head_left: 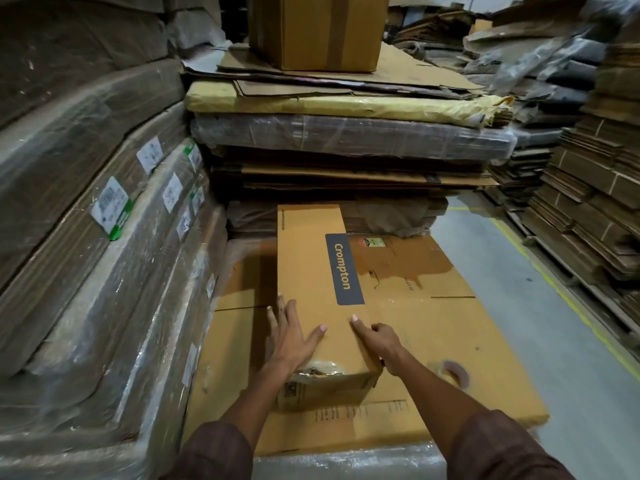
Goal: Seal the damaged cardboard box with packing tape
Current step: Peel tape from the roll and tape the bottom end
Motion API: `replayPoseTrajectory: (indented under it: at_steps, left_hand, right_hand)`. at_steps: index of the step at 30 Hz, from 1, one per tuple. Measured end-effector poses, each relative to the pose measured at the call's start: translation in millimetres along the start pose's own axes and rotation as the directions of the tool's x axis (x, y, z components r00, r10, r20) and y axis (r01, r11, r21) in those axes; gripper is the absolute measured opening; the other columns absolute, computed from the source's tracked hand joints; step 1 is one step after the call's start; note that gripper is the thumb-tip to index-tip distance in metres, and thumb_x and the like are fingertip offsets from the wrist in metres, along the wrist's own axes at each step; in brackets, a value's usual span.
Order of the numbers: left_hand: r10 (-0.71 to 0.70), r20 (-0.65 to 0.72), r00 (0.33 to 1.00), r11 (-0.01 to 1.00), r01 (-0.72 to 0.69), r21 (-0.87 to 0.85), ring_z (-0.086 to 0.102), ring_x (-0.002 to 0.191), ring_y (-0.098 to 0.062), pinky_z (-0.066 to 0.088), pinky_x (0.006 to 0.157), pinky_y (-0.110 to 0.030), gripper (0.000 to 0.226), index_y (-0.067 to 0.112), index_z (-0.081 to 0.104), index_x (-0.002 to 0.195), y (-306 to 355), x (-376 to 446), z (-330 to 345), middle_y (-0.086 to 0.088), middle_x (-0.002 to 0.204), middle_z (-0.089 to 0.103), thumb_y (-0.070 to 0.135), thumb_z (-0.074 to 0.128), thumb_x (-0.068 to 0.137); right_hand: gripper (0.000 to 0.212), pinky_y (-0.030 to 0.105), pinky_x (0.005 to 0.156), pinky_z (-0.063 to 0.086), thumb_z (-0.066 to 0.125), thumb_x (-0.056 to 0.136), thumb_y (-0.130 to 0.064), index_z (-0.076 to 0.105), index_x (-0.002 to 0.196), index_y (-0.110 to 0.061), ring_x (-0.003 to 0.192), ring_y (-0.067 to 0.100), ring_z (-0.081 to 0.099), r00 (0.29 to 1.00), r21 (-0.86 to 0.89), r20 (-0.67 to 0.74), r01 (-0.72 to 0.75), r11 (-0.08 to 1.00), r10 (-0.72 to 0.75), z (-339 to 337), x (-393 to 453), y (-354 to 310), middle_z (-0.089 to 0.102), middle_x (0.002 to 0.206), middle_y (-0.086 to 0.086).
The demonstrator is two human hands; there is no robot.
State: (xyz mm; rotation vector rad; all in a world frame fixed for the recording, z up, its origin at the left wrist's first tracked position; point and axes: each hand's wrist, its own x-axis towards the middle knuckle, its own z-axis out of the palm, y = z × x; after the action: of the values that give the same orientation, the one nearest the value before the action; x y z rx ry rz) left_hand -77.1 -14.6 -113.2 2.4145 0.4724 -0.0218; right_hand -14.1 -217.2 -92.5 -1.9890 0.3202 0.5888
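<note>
Cardboard box [313, 271] lies closed, left hand [289, 336] flat on top.

Two forearms are bare from wrist to near the elbow; the left sleeve [214, 452] and right sleeve [498, 448] are dark brownish fabric, faintly checked.

- A long brown cardboard box [311, 292] is laid lengthwise on a flattened brown cardboard sheet [450, 341], its far end towards the stacks behind.
- The left hand [291, 336] is laid flat on the box's near top; the right hand [379, 341] is set at its right edge.
- A roll of clear packing tape [455, 372] is placed on the sheet, right of the box.
- Plastic-wrapped cardboard bundles [86, 237] are stacked to the left.
- A square brown cardboard carton [318, 29] is set atop the rear stack of flat cardboard [346, 140].
</note>
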Motion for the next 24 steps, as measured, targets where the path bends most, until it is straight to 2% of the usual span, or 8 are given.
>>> replayPoseTrajectory:
  at_steps: [2,4,9,12,15,18,22,24]
  left_hand:
    - [0.008,-0.016,1.0,1.0,-0.008,-0.022,0.007,0.155,-0.037,0.032,0.114,-0.054,0.095,0.022,0.008,0.158,-1.4,-0.1,-1.6,0.002,0.169,-0.015,0.071,0.051,0.09]
    - [0.01,-0.029,1.0,0.999,-0.012,-0.041,0.019,0.152,-0.038,0.034,0.113,-0.053,0.092,0.021,0.01,0.159,-5.6,1.3,-5.4,0.003,0.169,-0.013,0.069,0.051,0.092]
    - [0.009,-0.089,0.996,0.999,-0.013,-0.045,0.034,0.145,-0.036,0.04,0.109,-0.051,0.084,0.022,0.019,0.157,-33.9,1.9,-19.6,0.005,0.17,-0.005,0.069,0.046,0.093]
    - [0.008,-0.116,0.993,1.0,-0.009,-0.01,0.024,0.151,-0.034,0.035,0.113,-0.053,0.079,0.022,0.02,0.158,-49.8,0.5,-29.1,0.002,0.17,-0.002,0.066,0.043,0.096]
    - [0.006,-0.119,0.993,1.0,-0.008,-0.014,0.019,0.153,-0.033,0.03,0.116,-0.053,0.079,0.021,0.019,0.159,-55.4,-2.4,-35.0,0.001,0.17,-0.002,0.064,0.043,0.098]
    - [-0.004,-0.1,0.995,0.998,-0.002,-0.057,0.02,0.153,-0.034,0.03,0.118,-0.053,0.082,0.021,0.017,0.16,-49.8,-3.8,-33.9,0.004,0.17,-0.006,0.065,0.045,0.096]
    - [-0.009,-0.046,0.999,0.999,0.007,-0.047,0.021,0.151,-0.039,0.029,0.117,-0.052,0.083,0.022,0.012,0.161,-20.7,-7.4,-22.5,0.007,0.169,-0.013,0.064,0.044,0.098]
    - [0.007,-0.013,1.0,1.0,-0.006,0.019,0.02,0.15,-0.039,0.033,0.115,-0.05,0.082,0.023,0.009,0.161,-3.5,-9.3,-13.2,0.005,0.168,-0.02,0.065,0.04,0.098]
  right_hand:
    - [0.096,0.042,0.087,0.045,0.07,0.076,-0.073,0.046,0.146,-0.011,0.123,0.03,0.053,0.997,-0.007,0.066,-0.027,1.0,0.028,-0.1,-4.1,-8.5,0.054,0.139,0.009]
    - [0.111,0.046,0.089,0.046,0.074,0.071,-0.074,0.033,0.154,-0.014,0.13,0.033,0.049,0.993,-0.031,0.118,-0.027,0.999,0.031,0.3,-5.5,-15.7,0.046,0.15,0.009]
    - [0.108,0.057,0.098,0.048,0.071,0.059,-0.085,0.049,0.141,-0.018,0.104,0.028,0.062,0.987,-0.103,0.155,0.052,0.993,-0.036,4.5,-7.7,-26.6,0.06,0.129,0.007]
    - [0.113,0.056,0.099,0.045,0.071,0.055,-0.086,0.044,0.144,-0.021,0.119,0.032,0.055,0.981,-0.088,0.191,0.05,0.995,-0.032,17.8,-13.8,-38.4,0.055,0.138,0.008]
    - [0.099,0.051,0.095,0.046,0.068,0.076,-0.075,0.033,0.15,-0.021,0.123,0.033,0.05,0.97,-0.046,0.237,0.057,0.997,-0.044,31.0,-17.2,-45.6,0.047,0.146,0.01]
    - [0.07,0.043,0.088,0.041,0.058,0.095,-0.056,0.035,0.149,-0.017,0.113,0.026,0.048,0.968,-0.056,0.238,0.092,0.994,-0.076,31.7,-18.4,-50.1,0.048,0.145,0.01]
    - [0.052,0.042,0.094,0.046,0.057,0.097,-0.045,0.045,0.14,-0.018,0.112,0.023,0.051,0.988,-0.151,0.113,0.12,0.981,-0.104,19.1,-17.1,-49.3,0.054,0.14,0.008]
    - [0.056,0.045,0.101,0.048,0.062,0.093,-0.044,0.045,0.138,-0.016,0.117,0.029,0.055,0.994,-0.232,0.036,0.108,0.967,-0.102,12.9,-15.6,-41.1,0.056,0.137,0.01]
